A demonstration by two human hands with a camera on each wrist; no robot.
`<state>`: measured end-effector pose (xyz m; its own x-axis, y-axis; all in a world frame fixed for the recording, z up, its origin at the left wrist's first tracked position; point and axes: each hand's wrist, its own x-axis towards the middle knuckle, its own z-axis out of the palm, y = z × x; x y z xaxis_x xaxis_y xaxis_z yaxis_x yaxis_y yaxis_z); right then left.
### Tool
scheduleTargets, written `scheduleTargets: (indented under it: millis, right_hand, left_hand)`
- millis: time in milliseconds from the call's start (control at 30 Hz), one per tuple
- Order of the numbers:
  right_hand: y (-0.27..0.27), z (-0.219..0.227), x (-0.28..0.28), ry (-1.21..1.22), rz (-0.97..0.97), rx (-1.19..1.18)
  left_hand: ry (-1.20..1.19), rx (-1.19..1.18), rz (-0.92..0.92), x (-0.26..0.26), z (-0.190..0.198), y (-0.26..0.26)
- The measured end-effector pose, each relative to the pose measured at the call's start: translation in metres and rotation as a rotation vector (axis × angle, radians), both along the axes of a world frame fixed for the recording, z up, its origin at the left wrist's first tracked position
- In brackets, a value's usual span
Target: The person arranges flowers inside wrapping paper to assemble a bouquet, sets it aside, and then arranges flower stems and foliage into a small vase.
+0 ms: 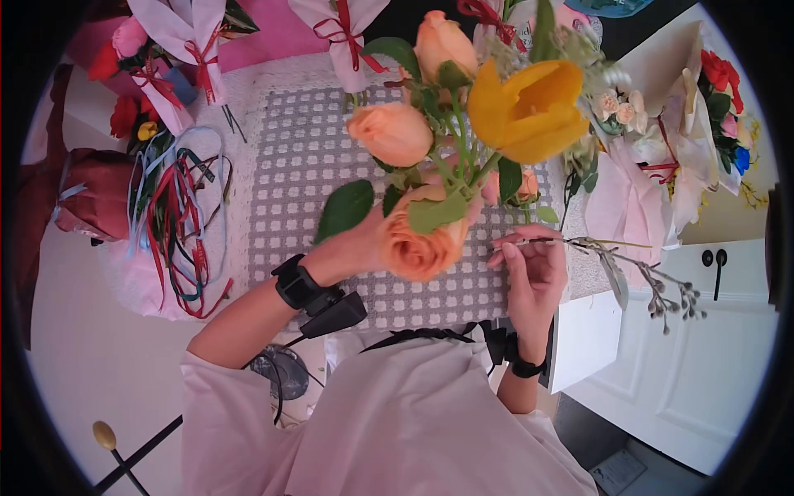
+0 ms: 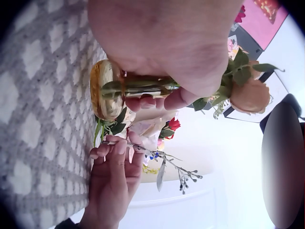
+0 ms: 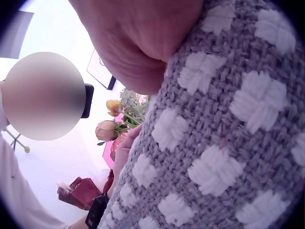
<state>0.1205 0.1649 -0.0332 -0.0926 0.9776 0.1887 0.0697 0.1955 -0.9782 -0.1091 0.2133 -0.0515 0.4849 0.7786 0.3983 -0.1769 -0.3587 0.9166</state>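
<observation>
My left hand (image 1: 354, 250) grips the neck of an amber glass vase (image 2: 106, 98), which stands on the checked woven mat (image 1: 298, 157). Out of the vase rise peach roses (image 1: 420, 244), a yellow tulip (image 1: 529, 107) and green leaves, hiding much of that hand in the head view. To the right of the vase, my right hand (image 1: 538, 285) pinches the stem of a grey-green berry sprig (image 1: 662, 289) between thumb and fingers. The sprig's berried end points right, away from the vase. Low over the mat, the right hand is palm up.
Loose ribbons (image 1: 178, 223) lie on the left beside a dark red wrapped bundle (image 1: 98, 194). Small wrapped bouquets (image 1: 339, 41) line the back edge. At right are a larger wrapped bouquet (image 1: 691, 132), pale pink paper (image 1: 624, 198) and a white cabinet door (image 1: 686, 355).
</observation>
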Motion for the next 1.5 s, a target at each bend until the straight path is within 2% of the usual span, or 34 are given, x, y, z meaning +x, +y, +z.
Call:
scheduleTargets:
  millis: [67,133,267,433,567,633,767,833,933,1067,1167,1233,1333,1500]
  right_hand:
    - [0.000,0.002,-0.003,0.025,-0.013,-0.008]
    - [0.001,0.003,-0.005,0.051,-0.024,0.024]
    - [0.002,0.001,-0.003,0.098,-0.019,0.024]
    - [0.000,0.002,-0.002,0.030,-0.018,0.015]
    - [-0.001,0.003,-0.002,0.077,-0.010,0.036]
    - [0.001,0.003,0.000,0.108,0.030,0.047]
    - [0.003,0.017,0.002,0.157,0.064,0.079]
    - [0.004,0.036,0.002,0.071,0.094,0.140]
    - [0.012,0.058,-0.003,0.078,0.133,0.141]
    - [0.026,0.072,-0.021,0.017,0.143,0.140]
    - [0.031,0.075,-0.028,-0.037,0.175,0.157]
    - [0.033,0.074,-0.030,-0.063,0.195,0.057]
    - [0.033,0.077,-0.032,-0.122,0.184,0.050]
    - [0.034,0.084,-0.032,-0.207,0.199,0.121]
  left_hand:
    - [-0.009,-0.005,0.013,0.001,0.009,-0.003]
    - [0.058,-0.672,-0.050,-0.002,0.028,-0.009]
    - [0.063,-0.667,-0.022,0.004,0.035,-0.010]
    - [-0.016,-0.637,-0.014,0.006,0.042,-0.009]
    - [0.015,-0.548,-0.052,0.003,0.026,-0.002]
    - [-0.114,-0.532,-0.069,0.005,0.024,-0.002]
    - [-0.201,-0.531,-0.130,0.005,0.024,-0.003]
    - [-0.251,-0.514,-0.181,0.004,0.027,-0.002]
    - [-0.282,-0.484,-0.231,0.005,0.027,-0.002]
    - [-0.305,-0.494,-0.233,0.004,0.028,-0.003]
    - [-0.269,-0.480,-0.261,0.002,0.030,-0.003]
    - [-0.293,-0.516,-0.244,0.002,0.034,-0.005]
    - [-0.304,-0.493,-0.295,0.001,0.026,-0.002]
    - [-0.287,-0.477,-0.255,0.003,0.030,-0.004]
